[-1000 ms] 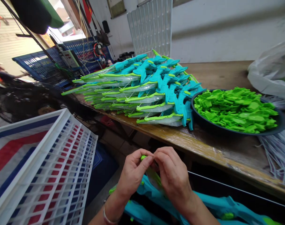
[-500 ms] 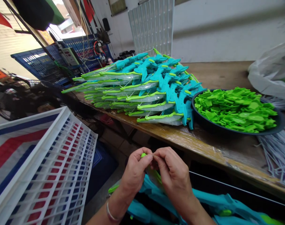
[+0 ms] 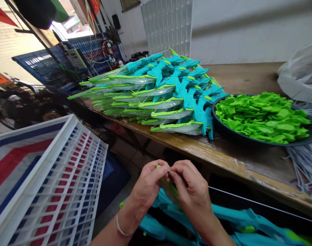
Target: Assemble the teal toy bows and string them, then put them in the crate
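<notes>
Below the table's front edge, my left hand (image 3: 148, 186) and my right hand (image 3: 190, 188) meet fingertip to fingertip. Both are closed in a pinch on the tip of a green and clear plastic toy piece (image 3: 168, 188) that runs down between them. A thin thread seems to be caught between the fingertips. Under my wrists lie more teal toy pieces (image 3: 250, 223). On the table behind, a big stack of teal and green toy bows (image 3: 158, 92) lies fanned out.
A dark round tray (image 3: 224, 131) heaped with small green plastic parts (image 3: 263, 116) sits right of the stack. Grey cords (image 3: 306, 164) lie at the table's right edge, a white plastic bag (image 3: 299, 77) beyond. A white crate (image 3: 66, 181) stands at my left.
My hands stay pinched together on the piece and have barely shifted. The view has tilted slightly.
</notes>
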{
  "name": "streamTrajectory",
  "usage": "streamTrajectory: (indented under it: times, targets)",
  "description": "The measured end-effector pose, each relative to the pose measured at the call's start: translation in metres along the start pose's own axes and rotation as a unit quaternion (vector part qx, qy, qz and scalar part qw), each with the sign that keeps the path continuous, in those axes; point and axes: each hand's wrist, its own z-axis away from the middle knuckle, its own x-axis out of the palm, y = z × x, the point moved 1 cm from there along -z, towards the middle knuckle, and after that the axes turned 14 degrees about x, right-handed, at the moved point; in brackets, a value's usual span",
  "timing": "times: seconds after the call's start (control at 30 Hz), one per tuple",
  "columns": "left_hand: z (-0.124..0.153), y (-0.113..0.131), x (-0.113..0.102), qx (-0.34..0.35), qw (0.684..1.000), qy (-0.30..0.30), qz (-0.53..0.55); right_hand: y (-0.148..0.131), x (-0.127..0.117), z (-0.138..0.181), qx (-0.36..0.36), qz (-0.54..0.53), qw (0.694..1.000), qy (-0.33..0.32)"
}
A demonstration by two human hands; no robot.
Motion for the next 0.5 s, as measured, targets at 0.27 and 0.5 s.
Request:
streamTrajectory:
  times: [0.27,0.5]
  targets:
    - [-0.0008,-0.0004,0.0017,0.035,0.998,0.011,-0.046,-0.0005,-0.0003,-0.005,0.053,-0.041,0.998,-0.009]
    - [-0.0015,-0.0041,0.0012,0.046,0.998,0.019,-0.04,0.0072,0.0018,-0.004,-0.111,0.089,0.988,0.063]
